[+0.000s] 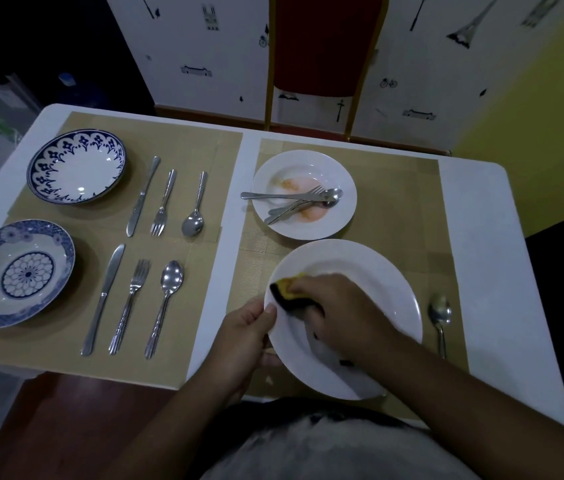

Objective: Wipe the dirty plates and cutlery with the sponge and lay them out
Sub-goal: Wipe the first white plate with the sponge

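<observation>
White plate under wipe, held over near end of right placemat.
Left hand gripping plate's left rim, thumb on top; right hand curled round yellow-and-black sponge, pressed to plate's surface; stained plate just behind, bearing piled cutlery; 1 spoon beside, on right.

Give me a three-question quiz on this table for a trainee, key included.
1. True or false: the right hand presses the sponge onto the near white plate.
2. Which grips that plate's rim? A: the left hand. B: the right hand.
3. How many blue-patterned plates lie on the left placemat?

Key: 1 true; 2 A; 3 two.
</observation>
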The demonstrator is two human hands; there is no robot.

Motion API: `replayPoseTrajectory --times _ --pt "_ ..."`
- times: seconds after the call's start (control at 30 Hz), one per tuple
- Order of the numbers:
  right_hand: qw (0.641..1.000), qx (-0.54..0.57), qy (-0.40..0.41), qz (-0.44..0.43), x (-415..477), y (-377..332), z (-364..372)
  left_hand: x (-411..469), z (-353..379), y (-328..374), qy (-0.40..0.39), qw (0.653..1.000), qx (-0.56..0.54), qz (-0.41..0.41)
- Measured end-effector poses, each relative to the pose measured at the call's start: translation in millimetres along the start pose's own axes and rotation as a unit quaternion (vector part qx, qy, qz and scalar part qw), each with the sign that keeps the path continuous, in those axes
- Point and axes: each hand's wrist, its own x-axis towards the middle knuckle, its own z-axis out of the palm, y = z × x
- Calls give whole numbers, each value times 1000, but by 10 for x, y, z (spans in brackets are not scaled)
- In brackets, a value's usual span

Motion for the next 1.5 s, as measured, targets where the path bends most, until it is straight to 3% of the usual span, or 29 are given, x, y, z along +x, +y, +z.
replayPoseTrajectory --times 0.2,0.4,0.53,0.63,0.8,0.87,1.03,1.13,1.33,1.5 --pt "979 -113 122 120 253 302 -328 -9 -5 25 62 997 -10 36" --pt "983 -53 119 132 196 201 -260 -40 20 42 41 998 12 50" --pt "999 -50 8 16 102 45 -26 -5 29 105 41 998 -15 37" --pt "990 -84 -107 31 -37 39 96 26 -31 140 62 996 -51 31" --pt "974 -134 -171 70 -250 138 -214 17 -169 88 99 992 -73 18" --pt "971 -148 -163 92 -248 200 -288 14 -192 68 99 992 -75 16" --pt "979 -172 -19 106 -127 291 -248 -7 -133 76 81 993 -78 20" --pt "981 -168 -15 97 -130 275 -193 -8 -114 70 83 993 -75 26" --pt "997 -54 -57 7 -307 26 -7 21 -35 123 81 993 -74 39" --pt "999 25 -14 42 -307 -88 -32 32 52 125 61 995 -73 25"
